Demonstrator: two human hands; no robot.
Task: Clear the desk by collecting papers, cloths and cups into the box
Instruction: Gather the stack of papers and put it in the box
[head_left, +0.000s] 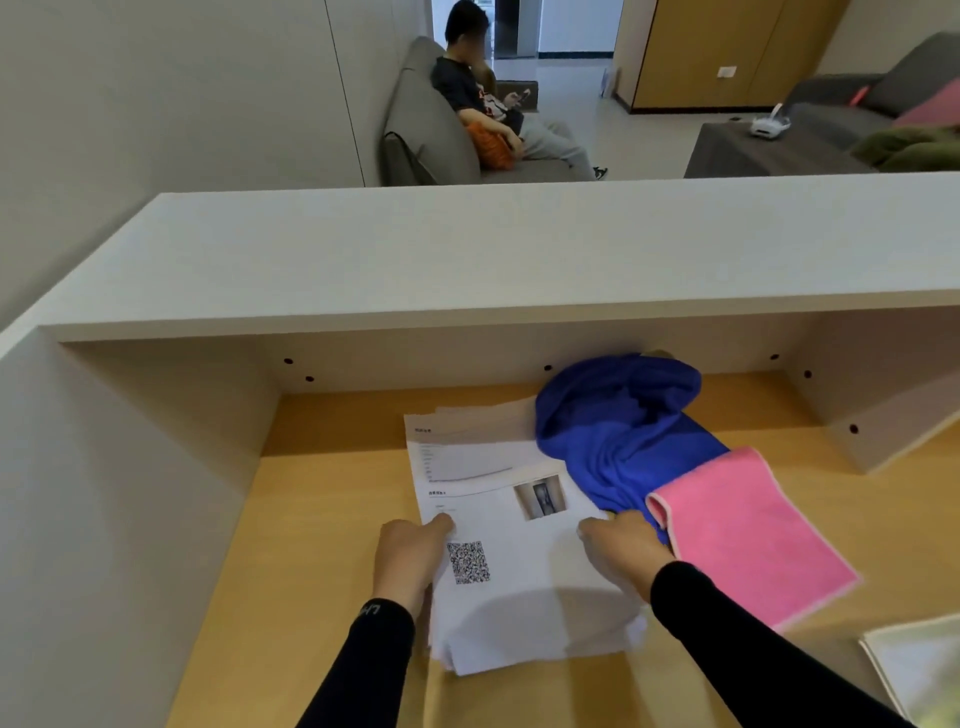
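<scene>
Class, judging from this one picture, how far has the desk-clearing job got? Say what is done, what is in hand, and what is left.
Done: nothing visibly; no box or cups are in view. In hand: the left hand and right hand rest on the stack of printed papers, apparently gathering it. Left: the blue cloth, lying partly over the papers, and the pink cloth on the wooden desk.

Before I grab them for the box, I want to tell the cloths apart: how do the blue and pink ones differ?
The blue cloth is bunched and rumpled; the pink cloth lies flat. The blue cloth overlaps the papers; the pink cloth lies partly over the blue one, nearer the right hand. Both rest on the wooden desk.
</scene>
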